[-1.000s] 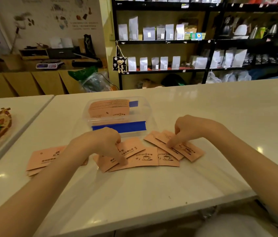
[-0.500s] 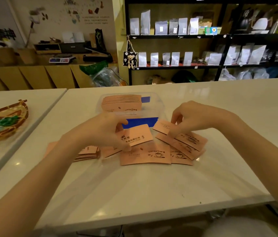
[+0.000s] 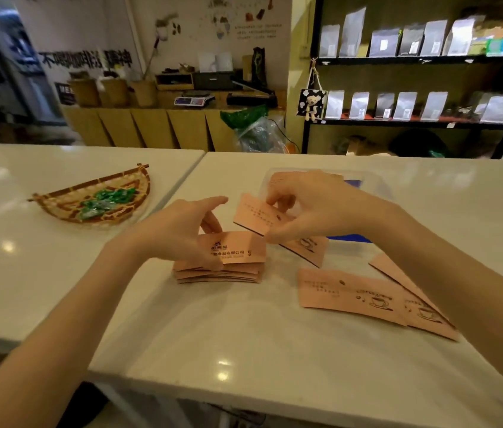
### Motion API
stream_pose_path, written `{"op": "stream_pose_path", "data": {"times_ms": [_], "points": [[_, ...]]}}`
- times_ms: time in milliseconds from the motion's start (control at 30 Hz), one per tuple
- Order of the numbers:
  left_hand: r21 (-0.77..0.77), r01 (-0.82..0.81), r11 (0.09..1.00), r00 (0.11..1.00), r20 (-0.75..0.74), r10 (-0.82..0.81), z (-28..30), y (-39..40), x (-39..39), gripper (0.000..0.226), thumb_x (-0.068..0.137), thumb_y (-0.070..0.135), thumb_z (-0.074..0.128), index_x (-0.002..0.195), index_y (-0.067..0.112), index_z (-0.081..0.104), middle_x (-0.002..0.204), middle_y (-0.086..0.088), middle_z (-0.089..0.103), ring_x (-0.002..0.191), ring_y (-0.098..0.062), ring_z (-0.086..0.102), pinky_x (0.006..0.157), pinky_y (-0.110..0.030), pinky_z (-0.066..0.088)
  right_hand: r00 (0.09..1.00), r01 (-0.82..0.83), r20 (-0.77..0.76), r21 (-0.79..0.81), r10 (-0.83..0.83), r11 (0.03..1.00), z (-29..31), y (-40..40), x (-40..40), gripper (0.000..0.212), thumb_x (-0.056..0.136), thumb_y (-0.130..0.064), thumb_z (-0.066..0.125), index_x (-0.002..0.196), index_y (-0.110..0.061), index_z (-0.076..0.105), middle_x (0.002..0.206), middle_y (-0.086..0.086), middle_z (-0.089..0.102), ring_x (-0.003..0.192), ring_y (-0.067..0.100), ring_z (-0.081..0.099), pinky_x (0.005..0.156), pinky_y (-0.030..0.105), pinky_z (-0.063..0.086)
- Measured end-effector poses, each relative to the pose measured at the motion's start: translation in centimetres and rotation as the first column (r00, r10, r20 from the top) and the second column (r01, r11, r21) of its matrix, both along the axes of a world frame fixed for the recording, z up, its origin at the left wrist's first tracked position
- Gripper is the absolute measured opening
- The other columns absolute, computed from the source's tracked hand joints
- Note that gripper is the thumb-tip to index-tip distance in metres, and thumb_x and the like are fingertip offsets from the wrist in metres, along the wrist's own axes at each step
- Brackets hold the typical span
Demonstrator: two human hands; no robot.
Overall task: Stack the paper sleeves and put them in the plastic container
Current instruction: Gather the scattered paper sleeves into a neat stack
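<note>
**Sleeves gathered beside the container**

On the white table point(image 3: 244, 350) the plastic container point(image 3: 377, 193) stands behind both hands. The left hand point(image 3: 179, 233) presses on the stack of sleeves point(image 3: 238, 264). The right hand point(image 3: 315, 208) pinches one paper sleeve point(image 3: 253, 216) above it. Loose sleeves point(image 3: 355, 295) lie at the right.

1 head-worn view, forward and down, close over table point(image 3: 244, 350)

We see the plastic container point(image 3: 377, 188) mostly hidden behind the right hand point(image 3: 315, 208), the loose sleeves point(image 3: 352, 293) partly covered by that forearm, and the shelf pouches' point(image 3: 383, 41) labels too blurred to read.
</note>
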State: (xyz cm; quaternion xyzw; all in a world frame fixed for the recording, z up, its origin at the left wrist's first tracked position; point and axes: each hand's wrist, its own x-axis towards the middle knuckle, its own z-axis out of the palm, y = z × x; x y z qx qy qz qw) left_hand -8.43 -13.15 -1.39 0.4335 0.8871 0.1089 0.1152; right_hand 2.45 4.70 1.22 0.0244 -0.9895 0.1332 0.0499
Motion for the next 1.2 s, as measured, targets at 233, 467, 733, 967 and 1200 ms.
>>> {"op": "stream_pose_path", "data": {"times_ms": [233, 467, 733, 967, 1200], "points": [[0.187, -0.088, 0.978, 0.986, 0.153, 0.059, -2.8, -2.4, -2.2, 0.117, 0.058, 0.030, 0.081, 0.140, 0.036, -0.002, 0.137, -0.001, 0.045, 0.117, -0.014, 0.044, 0.094, -0.027, 0.039, 0.989, -0.130, 0.078, 0.043, 0.126, 0.991, -1.7, -3.6, -5.1, 0.061, 0.069, -0.055, 0.062, 0.122, -0.027, 0.052, 0.111, -0.006, 0.059, 0.097, 0.012, 0.053, 0.080, 0.031, 0.051], [0.325, -0.145, 0.935, 0.961, 0.270, 0.055, -4.4, -3.2, -2.4, 0.110, 0.062, 0.023, 0.079, 0.141, 0.034, 0.004, 0.104, 0.015, 0.053, 0.105, -0.009, 0.053, 0.077, -0.007, 0.045, 0.978, -0.179, 0.116, 0.064, 0.171, 0.982, -3.6, -4.0, -6.2, 0.070, 0.070, -0.055, 0.063, 0.130, -0.026, 0.040, 0.116, -0.004, 0.058, 0.098, 0.013, 0.048, 0.079, 0.025, 0.039], [0.254, -0.048, 0.966, 0.993, 0.118, 0.018, -3.0, -2.3, -2.1, 0.098, 0.058, 0.041, 0.079, 0.138, 0.033, 0.022, 0.135, 0.009, 0.043, 0.114, -0.003, 0.035, 0.099, -0.026, 0.033, 0.985, -0.154, 0.086, 0.039, 0.150, 0.987, -3.7, -3.5, -5.5, 0.069, 0.068, -0.058, 0.063, 0.127, -0.028, 0.043, 0.118, -0.007, 0.057, 0.108, 0.013, 0.047, 0.091, 0.032, 0.039], [0.318, 0.163, 0.934, 0.986, -0.069, -0.149, -0.7, 2.0, 0.8, 0.092, 0.057, 0.052, 0.074, 0.135, 0.032, 0.029, 0.132, 0.014, 0.044, 0.117, -0.004, 0.039, 0.102, -0.029, 0.035, 0.994, -0.058, -0.089, 0.053, 0.063, 0.997, -1.6, -0.3, -1.4, 0.066, 0.068, -0.061, 0.062, 0.123, -0.027, 0.049, 0.122, -0.008, 0.055, 0.112, 0.010, 0.044, 0.096, 0.029, 0.036], [0.361, 0.338, 0.869, 0.938, -0.058, -0.341, 0.7, 7.6, 4.5, 0.107, 0.054, 0.055, 0.075, 0.138, 0.039, 0.010, 0.135, 0.019, 0.038, 0.109, 0.007, 0.034, 0.091, -0.016, 0.031, 0.979, 0.135, -0.153, -0.018, -0.136, 0.991, -0.7, 4.1, 4.6, 0.068, 0.065, -0.056, 0.068, 0.124, -0.031, 0.045, 0.119, -0.008, 0.054, 0.107, 0.009, 0.041, 0.093, 0.031, 0.037]]}}
